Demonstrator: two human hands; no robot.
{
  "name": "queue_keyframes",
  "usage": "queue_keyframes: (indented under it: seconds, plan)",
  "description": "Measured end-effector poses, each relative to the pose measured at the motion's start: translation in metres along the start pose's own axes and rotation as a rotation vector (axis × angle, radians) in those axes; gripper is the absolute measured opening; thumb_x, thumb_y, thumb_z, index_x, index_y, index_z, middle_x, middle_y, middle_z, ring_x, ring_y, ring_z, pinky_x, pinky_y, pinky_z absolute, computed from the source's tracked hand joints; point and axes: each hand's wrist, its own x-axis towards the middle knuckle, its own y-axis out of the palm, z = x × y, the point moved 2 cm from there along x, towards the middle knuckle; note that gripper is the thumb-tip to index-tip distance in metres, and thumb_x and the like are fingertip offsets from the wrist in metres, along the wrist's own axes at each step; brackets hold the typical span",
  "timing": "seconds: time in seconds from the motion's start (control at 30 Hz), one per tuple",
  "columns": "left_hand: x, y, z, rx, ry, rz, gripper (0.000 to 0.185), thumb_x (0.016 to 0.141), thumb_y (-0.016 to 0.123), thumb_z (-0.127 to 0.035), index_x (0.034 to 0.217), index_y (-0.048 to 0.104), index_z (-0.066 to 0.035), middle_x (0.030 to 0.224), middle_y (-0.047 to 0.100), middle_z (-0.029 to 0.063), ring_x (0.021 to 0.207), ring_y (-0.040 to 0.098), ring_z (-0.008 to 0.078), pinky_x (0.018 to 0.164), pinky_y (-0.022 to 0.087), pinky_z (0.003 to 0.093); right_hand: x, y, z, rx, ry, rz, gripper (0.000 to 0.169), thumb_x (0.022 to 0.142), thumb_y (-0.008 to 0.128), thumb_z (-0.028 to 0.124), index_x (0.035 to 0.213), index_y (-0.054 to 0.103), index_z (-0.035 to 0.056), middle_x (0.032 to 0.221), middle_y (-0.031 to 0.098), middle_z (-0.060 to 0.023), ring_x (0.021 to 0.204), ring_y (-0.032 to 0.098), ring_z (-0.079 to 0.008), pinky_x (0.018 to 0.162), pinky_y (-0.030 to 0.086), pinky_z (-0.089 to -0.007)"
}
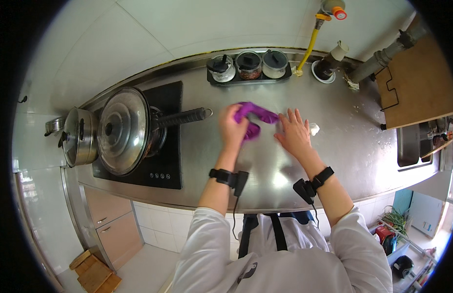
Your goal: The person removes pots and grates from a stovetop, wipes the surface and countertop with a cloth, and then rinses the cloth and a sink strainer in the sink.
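Observation:
My left hand [234, 126] grips a bunched purple cloth [257, 112] over the middle of the stainless steel counter [212, 157]. Two folds of the cloth hang out to the right of my fingers, slightly blurred. To the right, my right hand [294, 130] is spread palm down, at or just above the steel; contact is hard to tell. Its index fingertip is beside the cloth's right end. A small crumpled white piece [314, 129], perhaps tissue, lies just right of that hand.
An induction cooktop [171, 146] at left bears a lidded wok [120, 128], its handle [182, 118] pointing toward me. A steel pot [80, 137] stands farther left. Three seasoning jars [249, 66] line the back, near a yellow gas hose [309, 47]. A wooden board [420, 80] and sink [408, 144] are right.

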Motion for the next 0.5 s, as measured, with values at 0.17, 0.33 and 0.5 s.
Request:
queue_keyframes:
  seconds: [0.17,0.33,0.5]
  plan:
    - [0.056,-0.069,0.083,0.234,0.086,-0.374,0.043,0.072,0.067,-0.012,0.113,0.059,-0.004,0.113,0.055,0.018,0.106,0.054,0.0354,0.095,0.043,0.0426,0.022,0.017,0.01,-0.069,0.091,0.204,0.088,0.071,0.079,0.032,0.143,0.033,0.014,0.151,0.023,-0.0168,0.141,0.02,-0.036,0.102,0.034,-0.0614]
    - [0.098,-0.052,0.133,0.42,-0.068,-0.217,0.054,0.074,0.07,-0.019,0.124,0.054,-0.002,0.126,0.051,0.0236,0.114,0.05,0.0403,0.101,0.04,0.0439,0.026,0.023,0.016,-0.15,0.092,0.201,0.1,0.064,0.084,0.032,0.146,0.029,0.0149,0.153,0.02,-0.017,0.141,0.02,-0.0362,0.1,0.038,-0.0598]
    - [0.14,-0.043,0.143,0.324,-0.014,-0.091,0.059,0.075,0.071,-0.018,0.128,0.051,-0.002,0.13,0.049,0.0245,0.119,0.048,0.04,0.101,0.04,0.0418,0.029,0.025,0.014,-0.175,0.108,0.251,0.103,0.066,0.083,0.033,0.148,0.024,0.0158,0.155,0.016,-0.0156,0.142,0.018,-0.0353,0.102,0.036,-0.0587]
